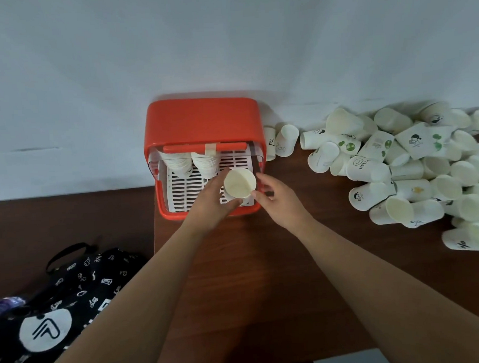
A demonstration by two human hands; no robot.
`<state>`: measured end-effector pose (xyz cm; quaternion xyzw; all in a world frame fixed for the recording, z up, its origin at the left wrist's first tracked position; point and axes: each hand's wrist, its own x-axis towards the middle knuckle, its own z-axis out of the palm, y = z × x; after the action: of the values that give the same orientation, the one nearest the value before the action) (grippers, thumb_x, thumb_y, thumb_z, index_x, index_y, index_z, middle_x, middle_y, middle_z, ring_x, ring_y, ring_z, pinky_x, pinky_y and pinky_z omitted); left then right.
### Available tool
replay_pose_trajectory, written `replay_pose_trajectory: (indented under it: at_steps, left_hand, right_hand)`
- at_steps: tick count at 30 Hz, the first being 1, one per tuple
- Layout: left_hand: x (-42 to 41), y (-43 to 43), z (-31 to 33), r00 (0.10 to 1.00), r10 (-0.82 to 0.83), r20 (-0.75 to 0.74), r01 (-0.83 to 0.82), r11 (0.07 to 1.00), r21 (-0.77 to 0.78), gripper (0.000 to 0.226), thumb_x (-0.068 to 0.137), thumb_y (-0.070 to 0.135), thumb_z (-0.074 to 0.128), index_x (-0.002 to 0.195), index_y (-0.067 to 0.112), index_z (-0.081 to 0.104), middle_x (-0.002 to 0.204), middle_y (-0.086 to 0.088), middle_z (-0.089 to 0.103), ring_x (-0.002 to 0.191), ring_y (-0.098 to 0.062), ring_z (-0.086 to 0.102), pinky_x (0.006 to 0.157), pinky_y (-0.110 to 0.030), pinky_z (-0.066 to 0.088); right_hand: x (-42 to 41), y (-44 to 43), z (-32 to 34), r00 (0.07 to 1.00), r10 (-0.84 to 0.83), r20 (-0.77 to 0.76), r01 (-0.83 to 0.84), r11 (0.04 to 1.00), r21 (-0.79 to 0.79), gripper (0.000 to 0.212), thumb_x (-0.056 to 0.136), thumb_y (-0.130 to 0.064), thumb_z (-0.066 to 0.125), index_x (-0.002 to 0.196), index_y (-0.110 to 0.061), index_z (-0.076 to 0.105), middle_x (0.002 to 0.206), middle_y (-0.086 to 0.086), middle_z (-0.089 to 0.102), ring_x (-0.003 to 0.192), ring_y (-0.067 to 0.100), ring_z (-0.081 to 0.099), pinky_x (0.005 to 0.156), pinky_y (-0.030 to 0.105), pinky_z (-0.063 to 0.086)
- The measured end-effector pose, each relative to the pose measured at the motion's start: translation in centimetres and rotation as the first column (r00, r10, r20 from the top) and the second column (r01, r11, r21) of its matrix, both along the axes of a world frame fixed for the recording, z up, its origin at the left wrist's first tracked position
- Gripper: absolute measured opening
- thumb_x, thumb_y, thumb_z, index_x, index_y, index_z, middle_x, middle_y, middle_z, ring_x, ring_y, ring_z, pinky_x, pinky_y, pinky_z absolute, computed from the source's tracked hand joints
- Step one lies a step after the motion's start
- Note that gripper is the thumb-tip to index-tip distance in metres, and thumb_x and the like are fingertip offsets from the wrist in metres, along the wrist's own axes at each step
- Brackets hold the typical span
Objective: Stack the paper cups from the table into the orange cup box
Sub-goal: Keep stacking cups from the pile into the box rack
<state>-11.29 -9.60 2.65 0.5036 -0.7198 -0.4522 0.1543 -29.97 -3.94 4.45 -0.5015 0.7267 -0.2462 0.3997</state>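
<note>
The orange cup box (202, 122) stands against the wall with its white slotted tray (188, 186) showing. Two stacks of white cups (204, 161) stand at the tray's back. My left hand (209, 202) holds a white paper cup (239, 182) over the tray's right front part, mouth facing up towards me. Another cup seems to lie beneath it, mostly hidden. My right hand (275, 196) is just right of the cup with its fingers spread, at the rim or barely off it. A big heap of paper cups (415, 166) lies on the table to the right.
The brown wooden table (251, 277) ends at a left edge beside the box. Below that edge lies a black patterned bag (72, 295). Two cups (282, 140) stand right beside the box's right wall. A pale wall rises behind everything.
</note>
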Motion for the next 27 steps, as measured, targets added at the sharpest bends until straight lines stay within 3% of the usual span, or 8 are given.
replay_pose_trajectory:
  at_steps: [2, 5, 8, 13, 16, 20, 27]
  left_hand:
    - [0.2, 0.6, 0.5, 0.998, 0.041, 0.056, -0.042, 0.999, 0.013, 0.088, 0.086, 0.032, 0.078, 0.156, 0.019, 0.025, 0.158, -0.003, 0.037, 0.144, -0.02, 0.035, 0.117, -0.038, 0.03]
    - [1.0, 2.2, 0.8, 0.984, 0.097, 0.147, -0.102, 0.994, 0.032, 0.077, 0.088, 0.032, 0.075, 0.15, 0.014, 0.033, 0.151, -0.009, 0.042, 0.137, -0.025, 0.044, 0.112, -0.041, 0.04]
    - [1.5, 4.4, 0.9, 0.968, 0.059, 0.243, -0.072, 0.996, 0.046, 0.062, 0.091, 0.032, 0.071, 0.143, 0.014, 0.042, 0.139, -0.007, 0.051, 0.124, -0.023, 0.055, 0.101, -0.04, 0.049]
    - [-1.5, 8.0, 1.2, 0.953, -0.007, 0.302, -0.002, 1.0, 0.031, 0.042, 0.092, 0.026, 0.07, 0.128, 0.009, 0.057, 0.124, -0.007, 0.057, 0.109, -0.02, 0.056, 0.099, -0.039, 0.048]
    - [-6.6, 9.7, 1.0, 0.952, -0.066, 0.298, 0.059, 0.998, 0.033, 0.037, 0.09, 0.025, 0.071, 0.122, 0.008, 0.06, 0.119, -0.009, 0.058, 0.107, -0.022, 0.058, 0.098, -0.035, 0.047]
    - [-16.3, 10.9, 1.5, 0.942, -0.165, 0.294, 0.151, 0.986, 0.07, 0.038, 0.094, 0.033, 0.067, 0.126, 0.015, 0.058, 0.122, -0.005, 0.055, 0.112, -0.02, 0.057, 0.101, -0.033, 0.046]
    - [-30.9, 11.6, 1.8, 0.943, -0.238, 0.232, 0.233, 0.971, 0.046, 0.052, 0.091, 0.037, 0.069, 0.134, 0.018, 0.05, 0.129, -0.002, 0.048, 0.118, -0.02, 0.052, 0.103, -0.04, 0.046]
  right_hand:
    - [-0.6, 0.6, 0.6, 0.998, -0.058, -0.025, 0.058, 0.998, 0.014, 0.051, 0.099, -0.036, 0.058, 0.146, -0.02, 0.046, 0.145, -0.003, 0.053, 0.13, 0.013, 0.052, 0.107, 0.033, 0.045]
    - [-2.8, 2.6, 1.1, 0.988, -0.108, -0.107, 0.113, 0.993, 0.035, 0.049, 0.099, -0.039, 0.056, 0.143, -0.016, 0.05, 0.142, 0.0, 0.055, 0.125, 0.013, 0.055, 0.102, 0.028, 0.043]
    - [-6.5, 5.7, 0.9, 0.978, -0.092, -0.186, 0.108, 0.991, 0.082, 0.048, 0.097, -0.04, 0.058, 0.139, -0.016, 0.053, 0.138, 0.003, 0.056, 0.122, 0.016, 0.057, 0.1, 0.03, 0.043]
    - [-13.5, 11.2, -0.1, 0.961, -0.081, -0.263, 0.131, 0.975, 0.179, 0.052, 0.096, -0.042, 0.059, 0.139, -0.014, 0.052, 0.139, 0.008, 0.054, 0.123, 0.021, 0.056, 0.104, 0.037, 0.045]
    - [-17.5, 14.2, 0.1, 0.96, -0.101, -0.263, 0.155, 0.968, 0.197, 0.055, 0.096, -0.041, 0.06, 0.141, -0.012, 0.051, 0.14, 0.008, 0.055, 0.124, 0.022, 0.055, 0.101, 0.035, 0.044]
    - [-23.6, 17.6, 0.9, 0.945, -0.163, -0.282, 0.215, 0.963, 0.164, 0.052, 0.096, -0.036, 0.061, 0.139, -0.008, 0.052, 0.13, 0.008, 0.058, 0.1, 0.014, 0.054, 0.088, 0.028, 0.041]
    - [-32.5, 20.3, 1.0, 0.912, -0.299, -0.282, 0.336, 0.937, 0.094, 0.048, 0.088, -0.034, 0.067, 0.129, -0.012, 0.054, 0.123, 0.006, 0.048, 0.111, 0.021, 0.052, 0.091, 0.031, 0.041]
